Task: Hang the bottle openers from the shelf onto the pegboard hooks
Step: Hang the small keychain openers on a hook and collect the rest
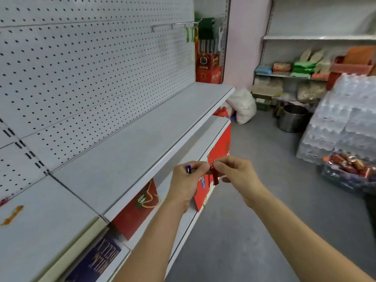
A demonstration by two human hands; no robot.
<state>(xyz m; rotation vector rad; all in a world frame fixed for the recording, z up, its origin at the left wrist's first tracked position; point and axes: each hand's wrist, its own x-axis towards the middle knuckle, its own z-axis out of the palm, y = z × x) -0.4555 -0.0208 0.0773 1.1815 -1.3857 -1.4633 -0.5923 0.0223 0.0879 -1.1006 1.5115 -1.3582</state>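
A red bottle opener hangs from a thin metal key ring between my two hands, in front of the grey shelf's edge. My right hand pinches the ring and the opener's top. My left hand also pinches the ring and grips a blue bottle opener, whose end sticks out above my fingers. An orange opener lies on the shelf at the far left. On the white pegboard, a hook rail at the far top carries green and yellow openers.
Red gift boxes and a dark box stand on the lower shelf under my arms. Stacked water-bottle packs, a metal pot, a white sack and a snack basket stand on the grey floor to the right.
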